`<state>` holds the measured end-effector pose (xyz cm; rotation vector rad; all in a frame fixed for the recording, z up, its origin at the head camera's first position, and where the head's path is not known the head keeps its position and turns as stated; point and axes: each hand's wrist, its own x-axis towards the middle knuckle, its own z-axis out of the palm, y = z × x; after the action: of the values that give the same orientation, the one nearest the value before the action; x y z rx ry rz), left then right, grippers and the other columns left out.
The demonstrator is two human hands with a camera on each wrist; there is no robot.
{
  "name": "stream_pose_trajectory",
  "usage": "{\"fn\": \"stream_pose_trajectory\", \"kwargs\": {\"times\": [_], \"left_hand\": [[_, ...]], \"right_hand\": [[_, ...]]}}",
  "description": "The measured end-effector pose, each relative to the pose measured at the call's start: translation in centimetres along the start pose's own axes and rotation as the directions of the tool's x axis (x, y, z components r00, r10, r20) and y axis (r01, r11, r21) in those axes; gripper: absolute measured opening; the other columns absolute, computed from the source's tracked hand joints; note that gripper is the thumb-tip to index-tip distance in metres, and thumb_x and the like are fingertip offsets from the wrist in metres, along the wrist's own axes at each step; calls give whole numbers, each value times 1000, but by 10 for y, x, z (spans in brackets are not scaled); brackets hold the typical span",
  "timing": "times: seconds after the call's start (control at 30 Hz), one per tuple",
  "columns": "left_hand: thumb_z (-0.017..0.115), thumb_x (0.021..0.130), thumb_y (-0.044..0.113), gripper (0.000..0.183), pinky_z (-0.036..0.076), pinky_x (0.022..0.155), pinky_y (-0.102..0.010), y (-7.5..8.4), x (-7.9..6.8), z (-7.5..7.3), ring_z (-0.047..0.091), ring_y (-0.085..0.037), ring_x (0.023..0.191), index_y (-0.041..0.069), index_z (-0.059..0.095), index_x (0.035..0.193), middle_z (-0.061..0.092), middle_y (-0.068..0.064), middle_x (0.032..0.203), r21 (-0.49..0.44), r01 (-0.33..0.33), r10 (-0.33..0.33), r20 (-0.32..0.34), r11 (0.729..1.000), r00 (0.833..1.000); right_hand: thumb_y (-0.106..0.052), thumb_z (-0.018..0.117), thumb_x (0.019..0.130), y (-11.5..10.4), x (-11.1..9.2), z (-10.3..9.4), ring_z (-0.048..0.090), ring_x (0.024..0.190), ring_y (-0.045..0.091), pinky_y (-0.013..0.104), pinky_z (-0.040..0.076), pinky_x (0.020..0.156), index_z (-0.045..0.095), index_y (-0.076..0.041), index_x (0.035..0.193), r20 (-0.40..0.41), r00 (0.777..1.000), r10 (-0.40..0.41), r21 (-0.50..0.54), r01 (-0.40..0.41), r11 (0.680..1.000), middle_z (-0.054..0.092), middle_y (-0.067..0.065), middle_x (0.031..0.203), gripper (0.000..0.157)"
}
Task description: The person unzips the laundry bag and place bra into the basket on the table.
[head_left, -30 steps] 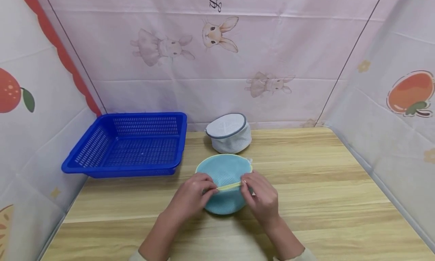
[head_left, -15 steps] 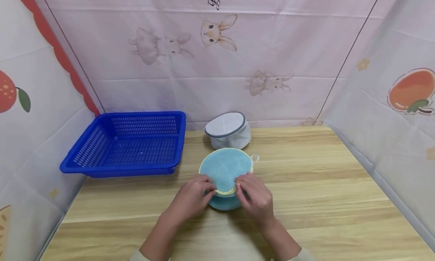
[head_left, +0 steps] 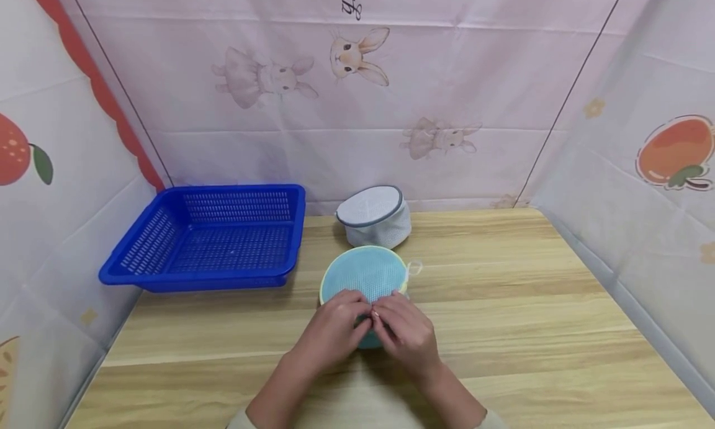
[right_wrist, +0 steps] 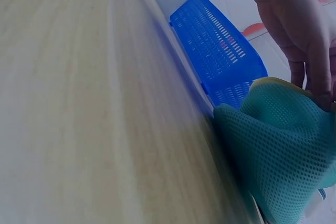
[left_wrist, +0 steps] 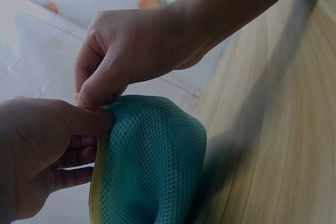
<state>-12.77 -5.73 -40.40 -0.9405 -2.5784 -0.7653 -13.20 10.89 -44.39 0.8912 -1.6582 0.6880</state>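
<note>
A round teal mesh laundry bag [head_left: 365,270] with yellow zip trim stands on the table in the middle of the head view. At its near edge my left hand [head_left: 337,326] pinches the trim between thumb and fingers. Right beside it, fingertips meeting, my right hand [head_left: 410,336] pinches the same zip edge. In the left wrist view, the yellow trim [left_wrist: 96,182] runs down from under the left thumb, and the mesh side [left_wrist: 152,156] bulges to the right. The hands cover the zip pull. A white loop [head_left: 415,267] sticks out at the bag's right.
Behind the teal bag stands a white mesh laundry bag [head_left: 380,221] with grey trim. A blue plastic basket [head_left: 201,280] sits at the back left of the wooden table [head_left: 530,305]. Printed cloth walls [head_left: 357,137] enclose the back and sides.
Along the bag's near edge, my right hand has moved left and my left hand has lately shifted right, so their fingertips now meet. The bag's lid has flattened and the white loop shows more.
</note>
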Motion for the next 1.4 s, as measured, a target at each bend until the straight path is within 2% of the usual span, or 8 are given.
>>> {"fn": "stream_pose_trajectory", "kwargs": {"times": [0.3, 0.6, 0.83, 0.97, 1.1, 1.23, 1.4], "left_hand": [[79, 82, 16, 5, 52, 72, -24, -6, -7, 6, 57, -7, 79, 13, 75, 81, 62, 8, 81, 9, 34, -35, 117, 999, 993], [77, 84, 17, 5, 52, 71, -23, -6, -7, 10, 57, -5, 78, 12, 76, 84, 62, 9, 82, -31, 51, -46, 158, 998, 986], [76, 85, 18, 5, 52, 73, -23, -5, -7, 11, 58, -6, 79, 13, 76, 85, 62, 8, 82, -21, 45, -41, 171, 999, 984], [77, 85, 18, 5, 52, 72, -22, -5, -8, 13, 58, -5, 78, 13, 76, 84, 63, 8, 82, -20, 23, -20, 136, 1000, 991], [79, 83, 20, 6, 52, 71, -22, -5, -9, 16, 59, -5, 77, 15, 76, 82, 64, 9, 80, -10, -18, 18, 22, 1000, 1000], [81, 81, 19, 6, 52, 71, -21, -6, -8, 18, 59, -5, 77, 17, 75, 80, 64, 10, 80, -8, -52, 51, -74, 999, 996], [79, 82, 19, 4, 52, 72, -21, -4, -6, 16, 59, -4, 77, 17, 75, 81, 65, 11, 81, -32, -42, 40, -68, 999, 997]], "right_hand": [[-4, 61, 92, 16, 3, -10, 71, 79, 29, 42, 58, 84, 73, 5, 83, -18, 1000, -6, -36, 5, 999, 73, 13, 84, 18], [-6, 63, 92, 29, 9, -17, 71, 81, 30, 42, 55, 92, 74, 6, 87, -43, 998, 35, -55, -37, 998, 73, 15, 86, 17], [-6, 63, 92, 32, 9, -16, 71, 81, 31, 44, 55, 92, 73, 6, 87, -44, 998, 44, -60, -47, 997, 74, 16, 87, 17], [-6, 64, 92, 30, 10, -16, 71, 83, 32, 44, 55, 92, 73, 6, 87, -47, 997, 65, -32, -66, 997, 74, 17, 88, 16], [-5, 65, 91, 26, 10, -15, 71, 86, 33, 44, 55, 93, 73, 6, 88, -34, 995, 93, 24, -93, 995, 74, 17, 89, 14], [-5, 65, 90, 21, 11, -15, 71, 87, 34, 43, 55, 93, 74, 5, 87, -12, 993, 114, 58, -113, 992, 74, 17, 90, 14], [-5, 65, 90, 17, 11, -13, 72, 89, 33, 43, 55, 92, 74, 5, 87, 5, 994, 113, 64, -113, 992, 74, 17, 90, 14]]}}
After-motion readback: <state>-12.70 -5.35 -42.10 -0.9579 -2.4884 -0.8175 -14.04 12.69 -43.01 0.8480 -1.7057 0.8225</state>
